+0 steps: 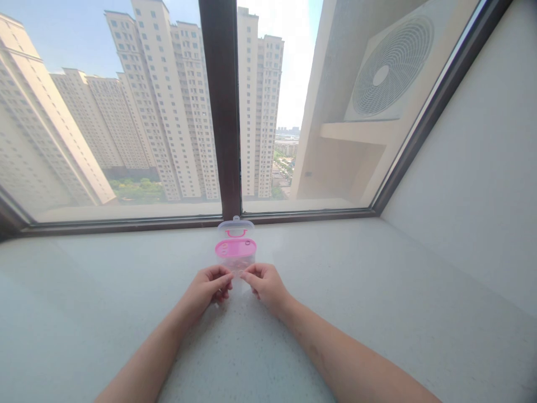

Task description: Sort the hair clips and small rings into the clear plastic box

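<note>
On the pale sill (pixel 377 291), both hands, left (pixel 208 288), right (pixel 265 284), grips pinched on something tiny beside a pink-lidded box (pixel 235 249), open surface all round.

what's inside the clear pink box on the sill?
The clear pink box stands open, lid up. Faint small shapes show through its wall, too blurred to name. The left hand and right hand cover its lower front.

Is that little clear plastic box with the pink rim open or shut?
Open: the small clear plastic box with pink rim has its clear lid raised behind it.
</note>
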Action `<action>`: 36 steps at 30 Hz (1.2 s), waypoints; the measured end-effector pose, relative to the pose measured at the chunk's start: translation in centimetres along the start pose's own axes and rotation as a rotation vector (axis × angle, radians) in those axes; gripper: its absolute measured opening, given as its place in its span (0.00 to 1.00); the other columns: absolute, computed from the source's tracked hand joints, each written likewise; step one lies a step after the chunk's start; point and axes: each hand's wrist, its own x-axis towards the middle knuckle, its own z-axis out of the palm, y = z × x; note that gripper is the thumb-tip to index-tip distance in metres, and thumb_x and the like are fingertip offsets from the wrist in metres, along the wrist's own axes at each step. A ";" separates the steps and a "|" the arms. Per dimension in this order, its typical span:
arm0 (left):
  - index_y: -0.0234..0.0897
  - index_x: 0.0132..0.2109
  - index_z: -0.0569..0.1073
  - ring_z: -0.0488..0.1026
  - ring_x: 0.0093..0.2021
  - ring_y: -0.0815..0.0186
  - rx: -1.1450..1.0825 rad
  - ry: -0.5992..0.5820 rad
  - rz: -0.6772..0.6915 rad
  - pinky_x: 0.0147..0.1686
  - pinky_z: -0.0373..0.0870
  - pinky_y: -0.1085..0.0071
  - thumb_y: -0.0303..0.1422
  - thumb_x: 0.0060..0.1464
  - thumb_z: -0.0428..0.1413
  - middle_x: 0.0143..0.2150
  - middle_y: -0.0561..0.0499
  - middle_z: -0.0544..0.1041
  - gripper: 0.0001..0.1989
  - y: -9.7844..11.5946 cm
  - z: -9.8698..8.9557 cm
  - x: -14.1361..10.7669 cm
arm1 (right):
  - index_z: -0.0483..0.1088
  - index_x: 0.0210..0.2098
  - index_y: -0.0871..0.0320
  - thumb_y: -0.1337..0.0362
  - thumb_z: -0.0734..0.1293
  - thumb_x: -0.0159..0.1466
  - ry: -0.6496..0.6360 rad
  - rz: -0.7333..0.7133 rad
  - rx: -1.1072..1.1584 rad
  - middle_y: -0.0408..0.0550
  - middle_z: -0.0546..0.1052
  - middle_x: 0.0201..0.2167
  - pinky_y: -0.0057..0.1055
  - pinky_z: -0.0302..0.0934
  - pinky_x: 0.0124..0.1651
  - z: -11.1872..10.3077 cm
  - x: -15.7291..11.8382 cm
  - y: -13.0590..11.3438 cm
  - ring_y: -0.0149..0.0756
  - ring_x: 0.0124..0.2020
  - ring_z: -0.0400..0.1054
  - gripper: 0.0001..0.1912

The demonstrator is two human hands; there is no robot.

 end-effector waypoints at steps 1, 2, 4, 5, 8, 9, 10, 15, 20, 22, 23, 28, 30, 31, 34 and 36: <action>0.34 0.31 0.70 0.67 0.21 0.72 0.002 0.001 -0.001 0.19 0.60 0.78 0.41 0.47 0.62 0.24 0.54 0.72 0.14 0.0 0.0 0.0 | 0.68 0.24 0.61 0.57 0.69 0.53 0.001 0.001 -0.003 0.36 0.61 0.12 0.21 0.44 0.13 0.0 0.0 -0.1 0.23 0.12 0.52 0.12; 0.34 0.31 0.70 0.67 0.21 0.72 0.003 0.001 0.001 0.19 0.60 0.78 0.41 0.47 0.62 0.24 0.54 0.72 0.14 0.0 0.0 0.0 | 0.68 0.24 0.61 0.57 0.69 0.53 0.003 0.003 -0.004 0.36 0.61 0.12 0.21 0.44 0.13 0.0 0.0 -0.1 0.23 0.12 0.52 0.12; 0.34 0.31 0.70 0.67 0.21 0.72 0.003 -0.001 0.007 0.19 0.60 0.78 0.41 0.47 0.62 0.24 0.54 0.72 0.14 0.1 0.0 0.0 | 0.68 0.25 0.61 0.58 0.69 0.53 0.005 0.004 -0.003 0.35 0.61 0.12 0.21 0.44 0.13 0.0 0.0 -0.1 0.23 0.12 0.51 0.12; 0.33 0.31 0.70 0.67 0.21 0.72 0.002 -0.001 0.009 0.19 0.60 0.78 0.41 0.47 0.62 0.24 0.54 0.72 0.14 0.1 0.0 -0.1 | 0.69 0.25 0.61 0.58 0.69 0.53 0.004 0.004 0.000 0.35 0.61 0.12 0.21 0.44 0.13 0.0 0.0 -0.1 0.23 0.12 0.51 0.12; 0.34 0.31 0.70 0.67 0.21 0.72 -0.001 -0.002 0.007 0.20 0.60 0.78 0.41 0.46 0.62 0.24 0.54 0.72 0.14 0.2 0.1 -0.1 | 0.69 0.25 0.61 0.58 0.69 0.53 0.000 0.001 0.009 0.35 0.61 0.12 0.21 0.44 0.13 0.0 0.0 -0.1 0.23 0.12 0.51 0.12; 0.34 0.30 0.70 0.67 0.21 0.72 -0.001 0.000 0.004 0.19 0.60 0.78 0.41 0.46 0.62 0.24 0.54 0.72 0.15 0.3 0.1 -0.2 | 0.69 0.25 0.61 0.58 0.69 0.53 0.000 0.001 0.011 0.35 0.61 0.12 0.21 0.44 0.13 0.0 0.0 -0.1 0.23 0.12 0.52 0.12; 0.34 0.30 0.70 0.67 0.21 0.72 -0.001 0.001 0.002 0.19 0.60 0.78 0.41 0.46 0.62 0.24 0.54 0.72 0.15 0.3 0.1 -0.2 | 0.69 0.25 0.61 0.58 0.69 0.53 0.001 0.000 0.012 0.35 0.61 0.12 0.21 0.44 0.13 0.0 0.0 -0.1 0.23 0.12 0.52 0.12; 0.34 0.31 0.71 0.67 0.21 0.72 -0.009 0.001 0.002 0.20 0.60 0.78 0.41 0.46 0.62 0.24 0.54 0.72 0.15 0.2 0.1 -0.1 | 0.69 0.25 0.61 0.58 0.69 0.53 -0.003 0.001 0.010 0.35 0.62 0.12 0.21 0.43 0.13 0.0 -0.1 -0.2 0.23 0.12 0.51 0.12; 0.34 0.31 0.70 0.67 0.21 0.72 -0.006 0.001 -0.004 0.20 0.60 0.78 0.41 0.46 0.62 0.24 0.54 0.72 0.14 0.2 0.1 -0.2 | 0.69 0.25 0.61 0.57 0.69 0.53 0.005 0.005 0.002 0.36 0.62 0.11 0.21 0.44 0.13 0.1 -0.1 -0.2 0.23 0.12 0.52 0.12; 0.34 0.31 0.70 0.67 0.21 0.72 -0.005 0.000 -0.010 0.20 0.60 0.78 0.41 0.46 0.62 0.24 0.54 0.72 0.14 0.2 0.1 -0.2 | 0.69 0.25 0.61 0.57 0.69 0.53 0.006 0.011 0.002 0.36 0.62 0.11 0.22 0.44 0.13 0.1 -0.1 -0.2 0.23 0.12 0.52 0.12; 0.34 0.31 0.70 0.67 0.21 0.72 -0.005 -0.001 -0.012 0.20 0.61 0.78 0.41 0.46 0.62 0.24 0.54 0.72 0.14 0.2 0.1 -0.2 | 0.69 0.25 0.61 0.57 0.69 0.53 0.006 0.013 0.004 0.36 0.62 0.12 0.22 0.44 0.13 0.1 0.0 -0.2 0.23 0.12 0.52 0.12; 0.34 0.31 0.71 0.67 0.21 0.73 -0.008 -0.003 -0.014 0.20 0.60 0.78 0.41 0.46 0.62 0.25 0.54 0.72 0.14 0.2 0.0 -0.2 | 0.70 0.25 0.61 0.56 0.70 0.53 -0.001 0.007 0.014 0.36 0.62 0.12 0.22 0.43 0.14 0.0 -0.1 0.0 0.23 0.13 0.52 0.13; 0.34 0.31 0.71 0.67 0.21 0.72 -0.005 -0.002 -0.013 0.20 0.60 0.78 0.41 0.47 0.62 0.25 0.54 0.72 0.14 0.2 0.0 -0.2 | 0.70 0.25 0.61 0.56 0.70 0.53 -0.007 0.005 0.015 0.36 0.62 0.12 0.22 0.43 0.14 0.0 -0.1 0.0 0.23 0.13 0.51 0.14; 0.34 0.31 0.71 0.67 0.21 0.72 -0.005 0.000 -0.014 0.20 0.59 0.78 0.41 0.47 0.62 0.25 0.54 0.72 0.14 0.2 0.0 -0.2 | 0.70 0.25 0.61 0.56 0.70 0.53 -0.009 0.005 0.016 0.36 0.62 0.12 0.22 0.43 0.14 0.0 -0.1 -0.1 0.23 0.13 0.51 0.14; 0.34 0.31 0.71 0.67 0.21 0.72 -0.009 0.002 -0.022 0.20 0.59 0.78 0.41 0.46 0.62 0.25 0.53 0.72 0.14 0.4 0.1 -0.2 | 0.70 0.26 0.61 0.56 0.70 0.53 -0.008 0.017 0.015 0.36 0.62 0.12 0.22 0.43 0.15 0.0 -0.1 -0.2 0.23 0.13 0.51 0.13; 0.33 0.31 0.72 0.67 0.22 0.72 -0.012 -0.002 -0.016 0.20 0.59 0.78 0.40 0.46 0.62 0.25 0.53 0.72 0.14 0.4 0.1 -0.3 | 0.70 0.26 0.62 0.56 0.69 0.53 -0.010 0.024 0.010 0.36 0.62 0.12 0.22 0.43 0.15 0.0 -0.1 -0.2 0.23 0.13 0.50 0.13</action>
